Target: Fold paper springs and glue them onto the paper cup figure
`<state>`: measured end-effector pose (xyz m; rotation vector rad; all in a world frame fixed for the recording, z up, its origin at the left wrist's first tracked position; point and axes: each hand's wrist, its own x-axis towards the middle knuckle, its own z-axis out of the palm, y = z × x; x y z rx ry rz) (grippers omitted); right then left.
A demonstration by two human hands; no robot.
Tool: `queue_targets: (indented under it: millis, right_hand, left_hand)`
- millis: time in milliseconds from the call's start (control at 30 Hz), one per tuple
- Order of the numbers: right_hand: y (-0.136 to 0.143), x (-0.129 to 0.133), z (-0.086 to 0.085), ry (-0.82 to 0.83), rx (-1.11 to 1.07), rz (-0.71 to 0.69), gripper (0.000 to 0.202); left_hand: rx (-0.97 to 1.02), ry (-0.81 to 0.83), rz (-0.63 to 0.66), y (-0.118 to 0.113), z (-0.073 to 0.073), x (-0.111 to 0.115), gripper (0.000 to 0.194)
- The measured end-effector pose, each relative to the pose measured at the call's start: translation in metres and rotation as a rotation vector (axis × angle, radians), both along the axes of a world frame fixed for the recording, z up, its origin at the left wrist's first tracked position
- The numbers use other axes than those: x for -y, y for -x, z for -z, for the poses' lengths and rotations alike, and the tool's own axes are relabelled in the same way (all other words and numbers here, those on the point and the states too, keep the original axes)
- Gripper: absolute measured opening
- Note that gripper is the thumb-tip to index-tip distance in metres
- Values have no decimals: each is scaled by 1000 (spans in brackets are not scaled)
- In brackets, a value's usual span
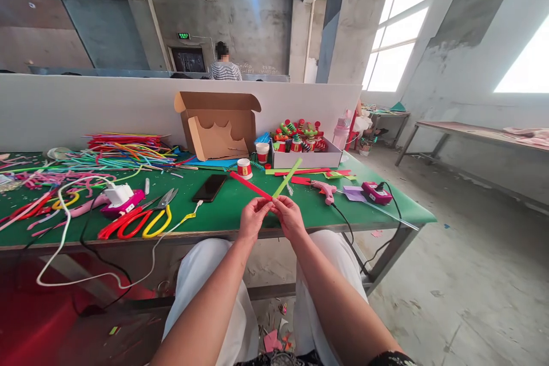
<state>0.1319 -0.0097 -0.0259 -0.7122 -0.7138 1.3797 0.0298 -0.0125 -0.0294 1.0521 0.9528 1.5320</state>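
Just over the table's front edge, my left hand (254, 218) pinches the lower end of a red paper strip (251, 185), which slants up to the left. Close against it, my right hand (289, 217) pinches the lower end of a light green strip (287, 176) that slants up to the right. The two strips meet in a V at my fingertips. Beyond them stand a red and white paper cup (244, 168) and stacked cups (262, 152). More red strips (301, 180) and green strips lie behind and to the right.
Scissors (165, 206), a phone (209, 188) and piled pipe cleaners (128, 151) lie left. A cardboard box (223, 126) and a box of decorated cups (307, 159) stand behind. A pink glue gun (325, 190) lies right. A person (225, 70) is beyond the partition.
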Motion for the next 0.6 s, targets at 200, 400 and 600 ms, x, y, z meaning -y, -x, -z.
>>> queue_targets:
  millis: [200, 400, 600]
  right_hand:
    - [3, 6, -1, -18, 51, -24, 30]
    - [1, 6, -2, -27, 174, -53, 28]
    - [3, 3, 3, -19, 230, -12, 25]
  left_hand:
    - [102, 9, -57, -2, 7, -4, 37]
    - [90, 28, -67, 5, 5, -6, 36]
    - [49, 28, -50, 5, 4, -6, 33]
